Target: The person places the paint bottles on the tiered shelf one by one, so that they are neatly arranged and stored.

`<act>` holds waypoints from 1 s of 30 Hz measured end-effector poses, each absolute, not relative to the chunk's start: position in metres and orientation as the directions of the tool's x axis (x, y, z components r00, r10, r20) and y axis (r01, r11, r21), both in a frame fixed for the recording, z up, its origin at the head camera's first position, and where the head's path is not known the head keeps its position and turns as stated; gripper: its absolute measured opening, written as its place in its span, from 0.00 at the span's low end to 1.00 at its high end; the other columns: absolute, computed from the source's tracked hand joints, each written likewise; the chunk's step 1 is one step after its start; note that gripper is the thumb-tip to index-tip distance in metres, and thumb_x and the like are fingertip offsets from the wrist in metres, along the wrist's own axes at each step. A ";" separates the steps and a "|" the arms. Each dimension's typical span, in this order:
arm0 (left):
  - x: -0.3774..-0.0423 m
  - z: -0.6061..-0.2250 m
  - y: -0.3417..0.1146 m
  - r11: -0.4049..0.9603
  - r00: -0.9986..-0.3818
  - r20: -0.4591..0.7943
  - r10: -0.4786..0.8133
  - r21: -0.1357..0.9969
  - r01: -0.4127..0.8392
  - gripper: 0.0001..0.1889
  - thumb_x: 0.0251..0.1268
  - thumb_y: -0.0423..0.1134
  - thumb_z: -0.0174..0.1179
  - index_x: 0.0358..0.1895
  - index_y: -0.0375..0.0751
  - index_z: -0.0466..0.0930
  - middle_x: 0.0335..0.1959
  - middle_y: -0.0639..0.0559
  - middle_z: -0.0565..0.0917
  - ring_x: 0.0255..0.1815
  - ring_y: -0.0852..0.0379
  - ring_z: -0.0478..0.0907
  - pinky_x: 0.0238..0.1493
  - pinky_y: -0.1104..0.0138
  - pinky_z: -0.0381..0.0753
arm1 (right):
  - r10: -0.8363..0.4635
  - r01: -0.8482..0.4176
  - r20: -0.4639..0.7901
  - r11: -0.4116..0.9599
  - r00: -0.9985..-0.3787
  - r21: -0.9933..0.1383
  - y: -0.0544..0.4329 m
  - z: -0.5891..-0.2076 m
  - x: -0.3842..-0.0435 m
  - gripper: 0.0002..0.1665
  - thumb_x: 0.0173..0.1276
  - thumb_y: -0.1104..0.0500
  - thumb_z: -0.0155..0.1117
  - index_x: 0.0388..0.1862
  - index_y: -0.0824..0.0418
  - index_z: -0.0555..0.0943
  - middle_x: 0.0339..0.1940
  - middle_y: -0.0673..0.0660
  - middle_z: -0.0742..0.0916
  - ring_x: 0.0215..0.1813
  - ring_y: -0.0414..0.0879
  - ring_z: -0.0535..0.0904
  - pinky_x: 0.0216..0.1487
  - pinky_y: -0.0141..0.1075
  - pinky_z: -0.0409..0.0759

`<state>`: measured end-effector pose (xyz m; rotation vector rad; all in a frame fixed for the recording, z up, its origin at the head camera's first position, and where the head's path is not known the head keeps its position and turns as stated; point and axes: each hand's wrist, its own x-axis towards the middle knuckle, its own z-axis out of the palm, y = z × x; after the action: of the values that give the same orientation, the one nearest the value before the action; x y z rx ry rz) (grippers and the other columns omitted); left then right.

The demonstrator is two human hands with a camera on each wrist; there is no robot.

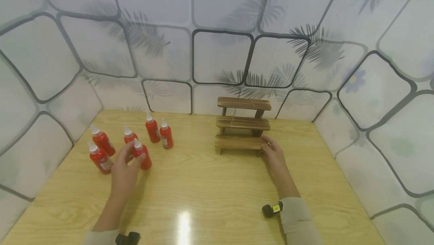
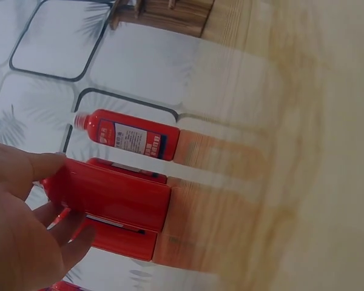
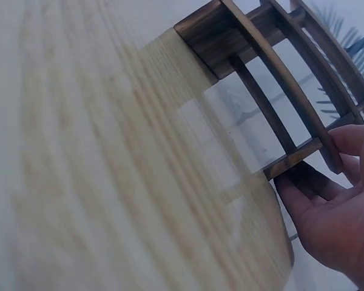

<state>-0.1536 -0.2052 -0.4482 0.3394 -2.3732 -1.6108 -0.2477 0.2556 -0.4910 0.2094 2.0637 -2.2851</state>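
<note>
My left hand holds a red squeeze bottle with a white pointed nozzle, thumb on one side and fingers on the other. In the left wrist view that bottle hides part of the bottles behind it. The base of the held bottle is at or close to the tabletop; I cannot tell whether it touches. On the right, a brown three-step wooden display stand stands near the back wall. My right hand grips the right end of its lowest step. In the right wrist view, the thumb lies on the stand and the fingers reach beneath it.
Several more red bottles stand around the left hand: two at the left, one behind the held bottle, and a pair farther back. The light wooden table meets patterned walls at the back and sides.
</note>
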 end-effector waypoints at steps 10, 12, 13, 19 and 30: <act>-0.156 -0.452 -0.207 0.355 -0.948 0.068 -0.312 0.934 -0.049 0.32 0.73 0.33 0.59 0.77 0.45 0.61 0.74 0.43 0.70 0.74 0.41 0.67 0.73 0.46 0.67 | 0.055 0.097 -0.102 -0.086 -0.993 -0.992 0.257 -0.493 -0.247 0.30 0.79 0.57 0.56 0.76 0.63 0.65 0.74 0.63 0.71 0.64 0.43 0.76 0.74 0.40 0.71; -0.157 -0.452 -0.207 0.369 -0.946 0.078 -0.314 0.928 -0.045 0.32 0.72 0.34 0.60 0.77 0.45 0.62 0.74 0.44 0.71 0.73 0.42 0.69 0.74 0.47 0.67 | 0.062 0.085 -0.091 -0.091 -0.994 -0.992 0.257 -0.494 -0.248 0.29 0.79 0.58 0.56 0.74 0.65 0.66 0.73 0.63 0.71 0.60 0.39 0.78 0.73 0.40 0.72; -0.157 -0.453 -0.207 0.376 -0.946 0.086 -0.313 0.926 -0.041 0.31 0.72 0.34 0.61 0.76 0.45 0.63 0.73 0.44 0.71 0.73 0.43 0.69 0.73 0.48 0.68 | 0.061 0.082 -0.088 -0.094 -0.994 -0.992 0.258 -0.494 -0.248 0.29 0.79 0.58 0.56 0.74 0.66 0.66 0.73 0.64 0.71 0.59 0.38 0.79 0.72 0.40 0.72; -0.162 -0.450 -0.201 0.397 -0.953 0.113 -0.280 0.918 -0.008 0.31 0.72 0.41 0.63 0.76 0.48 0.65 0.71 0.47 0.74 0.68 0.47 0.73 0.71 0.49 0.72 | 0.059 0.076 -0.083 -0.116 -0.995 -0.990 0.260 -0.495 -0.249 0.29 0.77 0.58 0.58 0.72 0.67 0.67 0.71 0.62 0.72 0.57 0.37 0.80 0.70 0.39 0.74; -0.189 -0.431 -0.166 0.363 -0.975 0.171 -0.143 0.925 0.109 0.31 0.67 0.39 0.67 0.72 0.48 0.70 0.66 0.43 0.80 0.66 0.44 0.76 0.66 0.49 0.76 | -0.017 0.068 -0.066 -0.127 -0.998 -0.990 0.267 -0.500 -0.248 0.31 0.78 0.54 0.58 0.74 0.65 0.66 0.78 0.62 0.66 0.74 0.53 0.69 0.71 0.35 0.72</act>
<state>-0.1886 -0.1655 -0.4308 0.0309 -2.4015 -1.6565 -0.2478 0.2671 -0.4996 0.0594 2.0366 -2.3161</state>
